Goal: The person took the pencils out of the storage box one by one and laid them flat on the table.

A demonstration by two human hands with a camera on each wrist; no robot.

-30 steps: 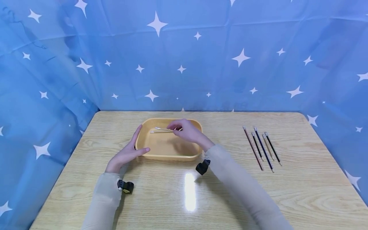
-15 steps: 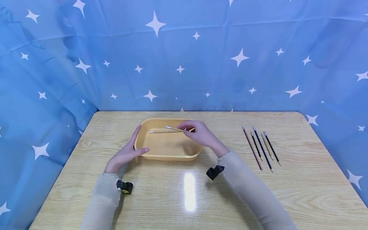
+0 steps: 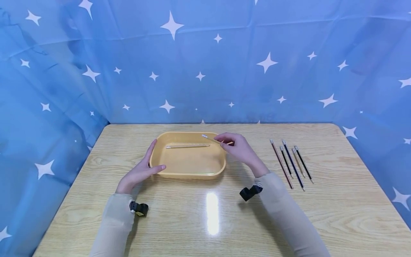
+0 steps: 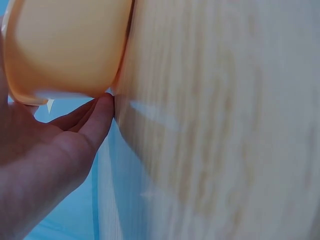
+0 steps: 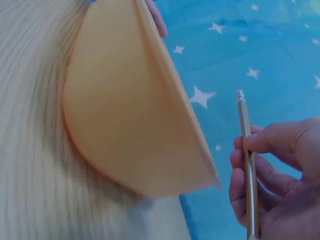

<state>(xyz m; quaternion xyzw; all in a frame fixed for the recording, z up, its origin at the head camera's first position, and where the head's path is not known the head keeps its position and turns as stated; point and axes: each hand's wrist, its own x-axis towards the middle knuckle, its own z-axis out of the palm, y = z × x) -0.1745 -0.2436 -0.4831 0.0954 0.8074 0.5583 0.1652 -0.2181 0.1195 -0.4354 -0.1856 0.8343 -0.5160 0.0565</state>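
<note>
In the head view, an orange plastic tray (image 3: 187, 163) stands on the table with one light wooden pencil (image 3: 183, 146) lying in it. My left hand (image 3: 138, 174) holds the tray's left end, thumb over the near corner of the rim and fingers along the outer wall; the left wrist view has fingertips (image 4: 104, 102) at the tray's lower edge. Above the tray's right rim, my right hand (image 3: 240, 148) pinches a second light wooden pencil (image 3: 211, 139), its white eraser end pointing left. The right wrist view shows this pencil (image 5: 248, 165) between thumb and fingers, apart from the tray.
Several pencils lie side by side on the wooden table (image 3: 192, 221) to the right: a reddish one (image 3: 282, 164), dark ones (image 3: 293, 165) and a light wooden one (image 3: 299, 163). A blue curtain with white stars (image 3: 205, 53) rises behind the table.
My right hand has moved right with the pencil, from inside the tray to above its right rim. The other pencil stays in the tray. My left hand has stayed in place.
</note>
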